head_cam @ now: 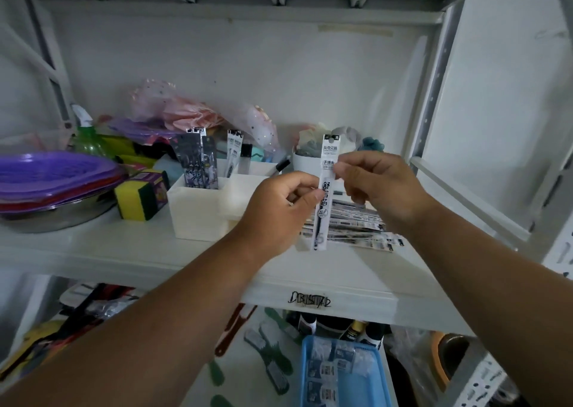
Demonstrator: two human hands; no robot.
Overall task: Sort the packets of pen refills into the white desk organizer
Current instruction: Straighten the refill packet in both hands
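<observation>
White shelf (124, 245), mid-frame: left hand (279, 208) and right hand (378, 183) both pinch one upright refill packet (325, 189). Next, likely slotting it into the organizer (198, 214), centre-left.

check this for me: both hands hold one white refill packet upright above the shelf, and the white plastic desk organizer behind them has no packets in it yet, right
Not quite. In the head view the white plastic desk organizer already has dark refill packets standing in its left compartment. The rest holds: the left hand and right hand hold one white refill packet upright above the shelf.

Cluttered white shelf with household goods.
Purple plates (52, 174) sit stacked on a metal bowl (59, 217), beside a yellow-green sponge (139, 200); below, a blue basket (344, 372).
</observation>
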